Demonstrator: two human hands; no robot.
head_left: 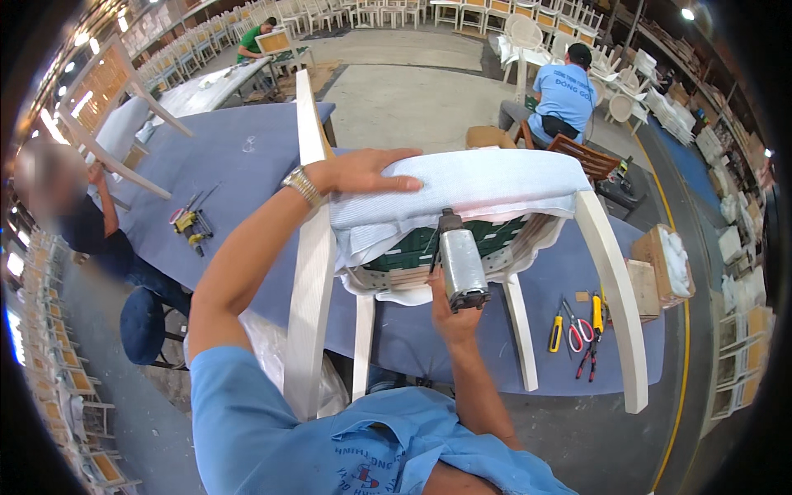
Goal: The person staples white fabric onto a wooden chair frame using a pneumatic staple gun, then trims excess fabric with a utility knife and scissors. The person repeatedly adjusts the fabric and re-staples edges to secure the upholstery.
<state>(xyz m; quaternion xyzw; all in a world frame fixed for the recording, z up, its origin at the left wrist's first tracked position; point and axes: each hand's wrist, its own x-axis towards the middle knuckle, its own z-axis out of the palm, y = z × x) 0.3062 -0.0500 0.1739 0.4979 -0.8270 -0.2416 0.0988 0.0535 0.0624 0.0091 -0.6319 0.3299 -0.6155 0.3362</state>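
Observation:
A pale wooden chair (309, 318) lies tipped over on the blue-covered table, its legs pointing toward me. Light blue-white fabric (487, 177) wraps over the seat edge, and green webbing (404, 252) shows on the seat's underside. My left hand (367, 173) lies flat on the fabric beside a chair leg, fingers stretched out, with a metal watch on the wrist. My right hand (455, 318) is closed around a staple gun (464, 264). The gun's nose is at the fabric's edge under the seat; whether it touches cannot be made out.
Scissors (580, 330), a yellow-handled screwdriver (555, 332) and pliers (587, 363) lie on the table (540, 289) at right. Cardboard boxes (660, 268) stand beyond them. Another staple gun (191, 227) lies at left, near a co-worker (82, 206) with another chair (115, 115). A person in blue (565, 95) sits ahead.

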